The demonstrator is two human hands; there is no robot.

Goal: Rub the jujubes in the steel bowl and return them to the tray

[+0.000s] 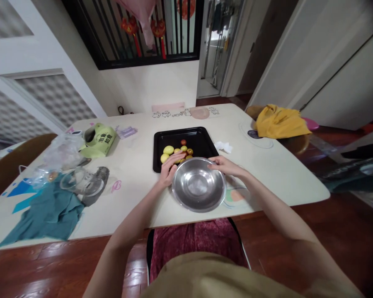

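A shiny steel bowl (196, 186) sits at the near edge of the table, its far rim overlapping a black tray (184, 134). My right hand (224, 164) grips the bowl's right rim, thumb over the inside and fingers behind. My left hand (170, 169) reaches past the bowl's left side with fingers stretched out over the fruit in the tray. Yellow-green fruits (167, 152) lie at the tray's left, with several smaller ones beside them and a small red fruit (183, 142) farther back. The bowl looks empty. Some fruit is hidden behind my left fingers and the rim.
On the white table (130, 165), a teal cloth (49, 211), a clear plastic container (83, 184), plastic bags (62, 151) and a green bag (99, 140) lie to the left. A crumpled tissue (224, 147) is right of the tray. A yellow cloth (279, 122) drapes a chair.
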